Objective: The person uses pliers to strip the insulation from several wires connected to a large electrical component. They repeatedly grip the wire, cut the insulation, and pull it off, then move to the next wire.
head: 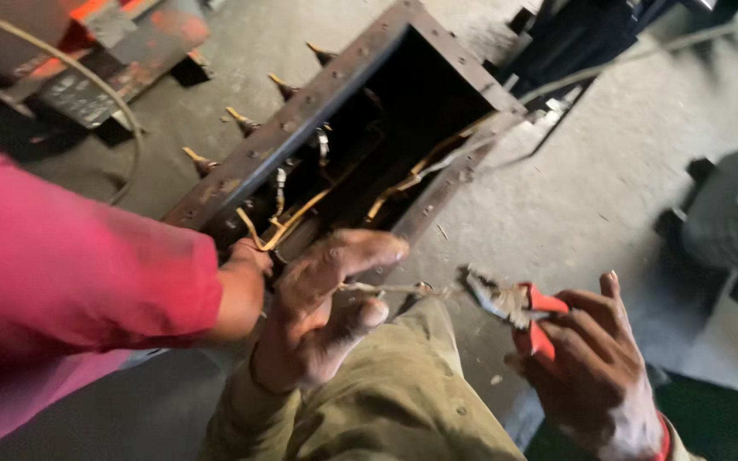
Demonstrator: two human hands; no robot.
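Wire [399,288]: thin strand, stretched between the two hands, just above the person's knee, near the open end of the metal casing.
Left hand [322,312]: fingers closed, pinching one end of the wire between thumb and forefinger.
Pliers [518,307]: red-handled; worn jaws point toward the wire's free end and look nearly together; whether they bite the wire is too blurred to tell.
Right hand [595,367]: wrapped around the pliers' handles, one finger raised.
Metal casing [335,94]: long rusty box with bolted flange, lying tilted on the floor, open end toward the person.
Inner wiring [301,213]: yellowish strips and leads, loose and tangled inside the opening; several hang over the rim.
Progress, judged: one strand drawn out and held; much wiring inside looks not yet dealt with.
Co-worker's arm [87,273]: pink sleeve, hand at the casing's near rim.
Floor [574,196]: grey, dusty concrete.
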